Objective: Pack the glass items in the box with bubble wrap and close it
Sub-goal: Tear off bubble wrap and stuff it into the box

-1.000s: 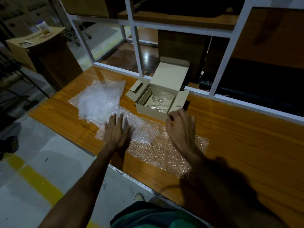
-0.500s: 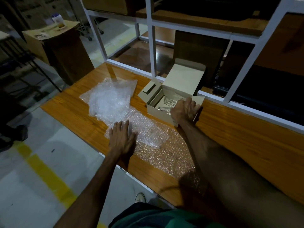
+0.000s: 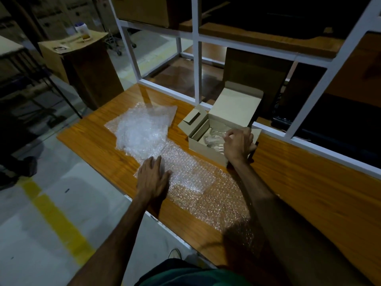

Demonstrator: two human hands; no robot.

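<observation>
Glass items [image 3: 214,140] lie inside the small cardboard box [image 3: 208,150], which sits open on the wooden table [image 3: 309,195] with its lid flap standing up at the back. They look clear and shiny, and I cannot tell how many there are. Glass is hard and smooth, so it can slip, and it breaks if it bumps. I think each piece should be held around its thick middle, not by a thin edge, and lifted slowly.

Reaching over the near right corner of the box is the right hand [image 3: 238,144]. Its fingers are curled down over the glass, but I cannot tell if they hold a piece yet.

Meanwhile the left hand [image 3: 153,176] lies flat on the bubble wrap sheet [image 3: 206,190], fingers straight and close together, pressing it to the table. This sheet is spread out just in front of the box. It is light, soft and bendy, so it can slide or curl up if nobody holds it. A good place to grab it is at a corner or an edge.

1 more puffy pile of bubble wrap [image 3: 142,131] sits to the left of the box.
</observation>
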